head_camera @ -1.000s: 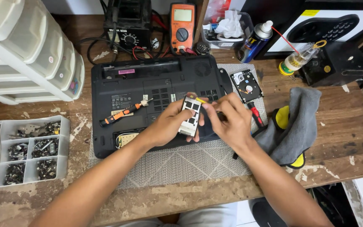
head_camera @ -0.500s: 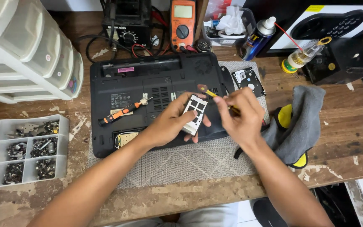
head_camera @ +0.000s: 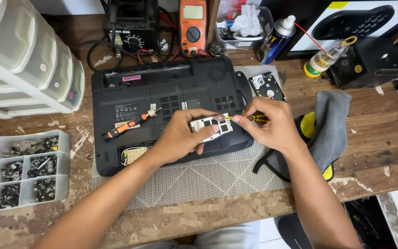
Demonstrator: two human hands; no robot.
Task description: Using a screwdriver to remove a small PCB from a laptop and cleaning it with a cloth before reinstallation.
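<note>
A black laptop (head_camera: 162, 92) lies upside down on a grey mat (head_camera: 199, 177). My left hand (head_camera: 178, 136) holds a small silver metal bracket (head_camera: 208, 127) flat above the laptop's front edge. My right hand (head_camera: 270, 124) grips a thin yellow-handled screwdriver (head_camera: 245, 118) whose tip touches the bracket's upper right part. An orange and black screwdriver (head_camera: 127, 125) rests on the laptop's underside to the left of my hands. A bare hard drive (head_camera: 267, 85) lies on the mat just right of the laptop.
A compartment tray of screws (head_camera: 19, 166) sits at the left edge, white plastic drawers (head_camera: 28, 60) above it. An orange multimeter (head_camera: 192, 25), a spray can (head_camera: 276, 39), a small bottle (head_camera: 325, 57) and a grey cloth (head_camera: 330, 127) stand behind and to the right.
My left hand has turned the bracket from upright to lying flat and lowered it. My right hand has brought the yellow screwdriver's tip onto it.
</note>
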